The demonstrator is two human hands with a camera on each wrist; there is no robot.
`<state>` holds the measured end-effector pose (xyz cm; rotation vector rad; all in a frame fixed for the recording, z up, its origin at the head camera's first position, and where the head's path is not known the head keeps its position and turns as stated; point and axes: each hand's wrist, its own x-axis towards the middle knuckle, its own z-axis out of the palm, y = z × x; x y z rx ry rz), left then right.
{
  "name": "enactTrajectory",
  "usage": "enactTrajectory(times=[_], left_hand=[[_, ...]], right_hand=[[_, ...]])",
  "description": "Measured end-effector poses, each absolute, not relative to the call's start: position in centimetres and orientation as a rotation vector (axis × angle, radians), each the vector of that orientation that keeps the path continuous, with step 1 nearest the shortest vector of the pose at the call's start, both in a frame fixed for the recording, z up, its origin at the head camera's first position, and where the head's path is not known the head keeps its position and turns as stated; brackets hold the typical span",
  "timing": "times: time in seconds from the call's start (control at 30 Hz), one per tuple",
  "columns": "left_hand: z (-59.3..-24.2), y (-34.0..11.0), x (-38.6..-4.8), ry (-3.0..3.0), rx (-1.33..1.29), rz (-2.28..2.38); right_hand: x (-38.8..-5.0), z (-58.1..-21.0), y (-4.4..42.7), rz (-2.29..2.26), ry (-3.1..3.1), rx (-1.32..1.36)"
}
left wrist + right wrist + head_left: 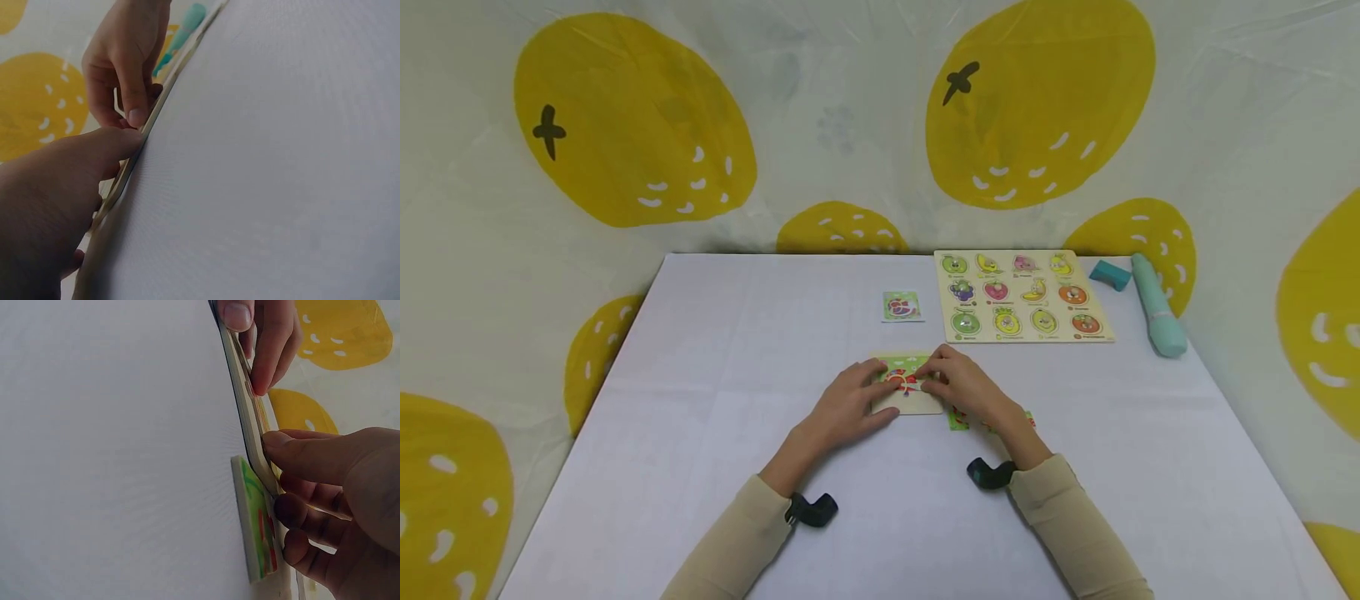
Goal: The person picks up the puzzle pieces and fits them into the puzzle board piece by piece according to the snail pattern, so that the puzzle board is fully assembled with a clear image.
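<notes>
When working the small picture board (919, 405) (mid-table, near side of a lone tile (901, 307)), best to steady with loosely spread left hand (850, 400) and align edges before pressing with right hand (972, 387), narrow at the right end, pinching or only touching: cannot tell.

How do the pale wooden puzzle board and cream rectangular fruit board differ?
The pale wooden puzzle board is far smaller than the cream rectangular fruit board. Left hand and right hand touch the puzzle board, neither the fruit board. Puzzle board's near strip is plain; fruit pictures fill the fruit board. Both rest on the white table.
</notes>
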<state>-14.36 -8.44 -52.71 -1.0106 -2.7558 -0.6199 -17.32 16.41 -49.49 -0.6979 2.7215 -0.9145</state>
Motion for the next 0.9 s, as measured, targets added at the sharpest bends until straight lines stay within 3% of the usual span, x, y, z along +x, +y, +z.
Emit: enactTrajectory(times=[0.9], left_hand=[[-51.4,-10.4,-14.9,-3.007,-0.878,-0.654]], right_hand=[[-17.2,-49.5,16.5,-0.937,2.703,-0.651]])
